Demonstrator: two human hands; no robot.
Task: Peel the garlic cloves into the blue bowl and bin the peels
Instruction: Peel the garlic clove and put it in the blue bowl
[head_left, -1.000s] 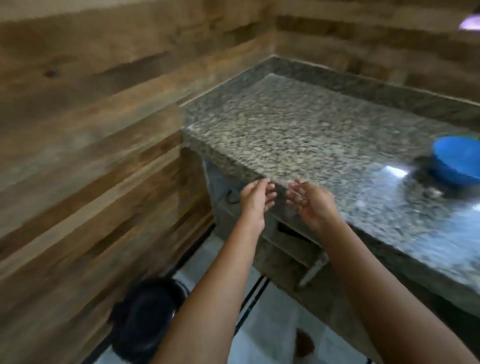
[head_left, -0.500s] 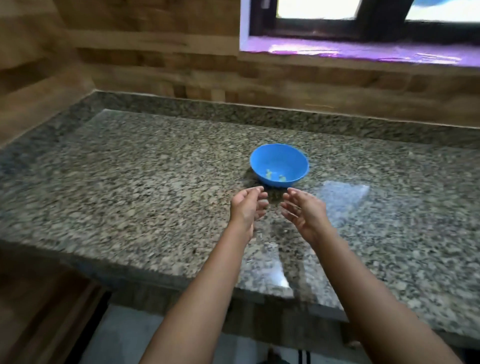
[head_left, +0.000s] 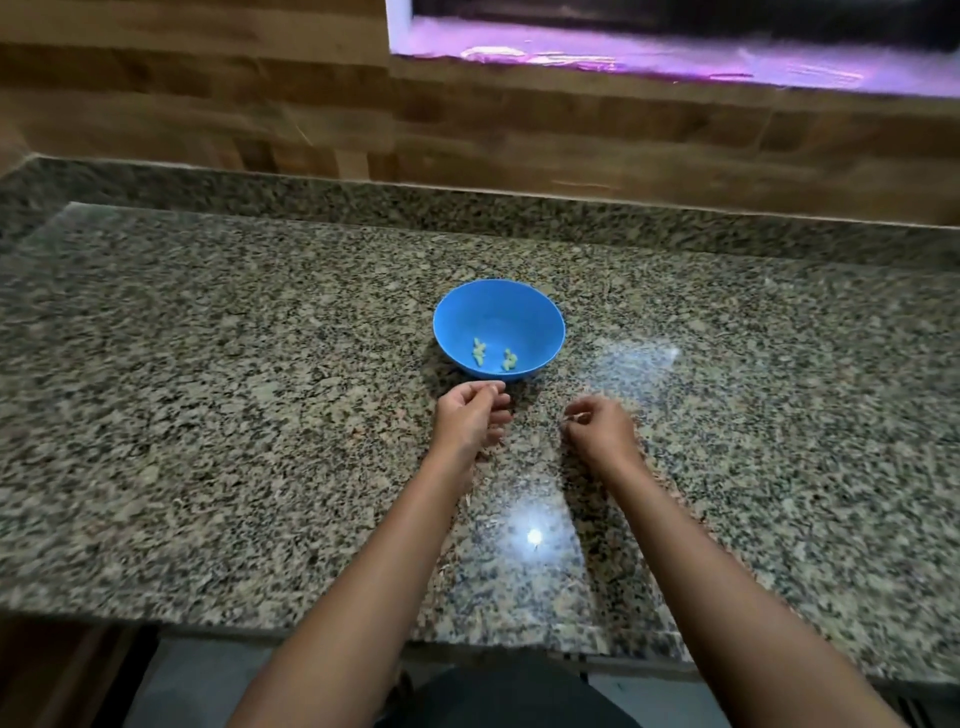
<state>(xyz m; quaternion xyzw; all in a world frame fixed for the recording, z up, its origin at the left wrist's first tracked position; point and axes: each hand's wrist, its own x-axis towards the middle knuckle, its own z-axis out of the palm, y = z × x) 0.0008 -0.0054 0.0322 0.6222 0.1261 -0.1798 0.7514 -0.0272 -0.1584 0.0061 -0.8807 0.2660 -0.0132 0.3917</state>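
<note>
The blue bowl (head_left: 498, 312) stands mid-counter with a few pale peeled garlic cloves (head_left: 479, 352) in its bottom. Just in front of the bowl, my left hand (head_left: 470, 418) hovers low over the stone; its thumb and forefinger tips meet and nothing shows between them. To its right, my right hand (head_left: 600, 428) is blurred by motion with its fingers curled down toward the counter, and I cannot make out whether it holds anything. No unpeeled garlic and no bin are in view.
The speckled granite counter (head_left: 208, 415) runs the whole width, its front edge close to me. A few tiny pale scraps (head_left: 467, 500) lie on it near my left forearm. A wooden wall (head_left: 208, 104) and a purple-lit window sill (head_left: 649, 57) stand behind.
The view swung from the counter's left end and the floor bin back to the bowl. Both hands moved over the counter, spread apart, and their fingers curled in.
</note>
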